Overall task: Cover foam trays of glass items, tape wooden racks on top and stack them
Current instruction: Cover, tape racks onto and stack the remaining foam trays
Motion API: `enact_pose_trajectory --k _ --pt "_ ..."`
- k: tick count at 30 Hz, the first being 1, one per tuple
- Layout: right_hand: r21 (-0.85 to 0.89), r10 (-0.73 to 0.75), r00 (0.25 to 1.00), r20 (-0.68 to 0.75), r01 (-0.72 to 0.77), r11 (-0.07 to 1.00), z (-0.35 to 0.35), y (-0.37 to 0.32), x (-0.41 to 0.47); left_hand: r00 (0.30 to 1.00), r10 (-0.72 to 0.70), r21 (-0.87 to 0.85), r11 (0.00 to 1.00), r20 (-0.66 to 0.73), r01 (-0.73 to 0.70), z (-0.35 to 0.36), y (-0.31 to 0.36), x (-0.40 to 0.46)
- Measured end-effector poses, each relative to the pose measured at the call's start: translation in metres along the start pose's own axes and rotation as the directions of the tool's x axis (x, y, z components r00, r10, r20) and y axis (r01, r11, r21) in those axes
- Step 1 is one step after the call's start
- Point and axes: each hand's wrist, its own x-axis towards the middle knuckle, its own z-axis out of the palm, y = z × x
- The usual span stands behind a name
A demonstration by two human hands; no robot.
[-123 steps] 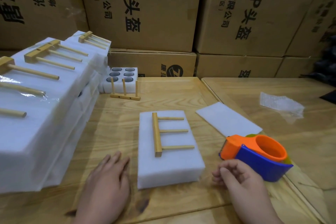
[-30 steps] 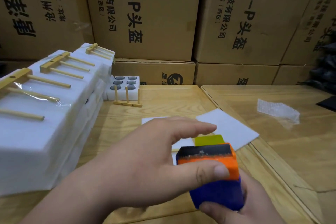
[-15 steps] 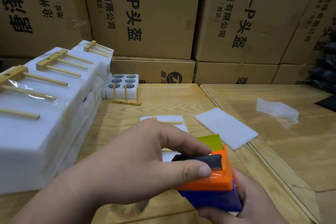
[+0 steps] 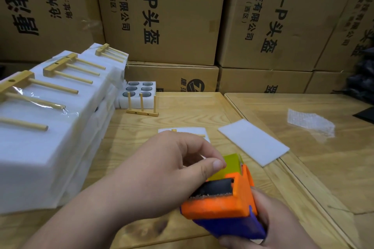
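A person is gripping an orange-and-blue tape dispenser (image 4: 224, 206) low over a wooden desk (image 4: 194, 107), the right hand (image 4: 263, 226) wrapping its fingers tight around the blue body from beneath. The left hand (image 4: 162, 172) is reaching across the top of the dispenser, thumb and forefinger pinching together at its yellow-green flap (image 4: 230, 163); whether tape is caught between them is too small to tell. Just beyond the dispenser, mostly hidden behind the left hand, a covered foam tray (image 4: 194, 132) is lying on the desk with a wooden rack (image 4: 200, 135) resting on top. Right of the dispenser and farther back, a loose white foam sheet (image 4: 253, 141) is lying flat, with a scrap of bubble wrap (image 4: 309, 121) well beyond it. Left of the dispenser, a stack of finished foam trays (image 4: 50, 137) is standing with wooden racks (image 4: 66, 70) taped along its top. Far behind the dispenser, an uncovered foam tray (image 4: 137, 89) is showing six glass items in its holes, an upright rack (image 4: 142, 107) standing just in front of it, and cardboard boxes (image 4: 166, 16) are lining the back
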Motion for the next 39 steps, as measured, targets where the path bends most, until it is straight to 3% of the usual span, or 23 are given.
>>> enact_pose_trajectory --k 5,9,16,23,31,33,37,39 --pt "-0.007 -0.11 0.983 -0.149 0.11 0.994 0.003 0.015 0.003 0.978 0.147 0.174 0.977 -0.15 -0.121 0.003 0.007 -0.001" --pt "-0.006 -0.165 0.956 -0.244 0.169 0.986 0.002 0.012 0.007 0.914 0.321 0.33 0.915 -0.246 -0.233 0.005 0.007 -0.001" --pt "-0.071 -0.301 0.918 -0.259 0.293 0.953 -0.005 0.012 0.02 0.826 0.484 0.459 0.827 -0.29 -0.324 0.011 0.008 -0.004" --pt "-0.115 -0.391 0.881 -0.267 0.373 0.921 -0.009 0.012 0.033 0.791 0.49 0.487 0.826 -0.366 -0.286 0.002 0.009 -0.006" --pt "-0.249 -0.41 0.874 -0.261 0.35 0.903 -0.026 0.014 0.058 0.669 0.504 0.472 0.845 -0.546 -0.251 -0.006 -0.004 0.003" --pt "-0.22 -0.362 0.892 -0.27 0.308 0.925 -0.036 0.017 0.062 0.646 0.453 0.393 0.886 -0.614 -0.248 -0.016 -0.005 0.008" --pt "-0.229 -0.287 0.923 -0.256 0.231 0.946 -0.048 0.024 0.068 0.726 0.226 0.153 0.974 -0.65 -0.166 -0.024 -0.014 0.022" --pt "-0.274 -0.272 0.926 -0.262 0.199 0.941 -0.051 0.022 0.072 0.723 0.168 0.089 0.985 -0.67 -0.146 -0.026 -0.019 0.027"
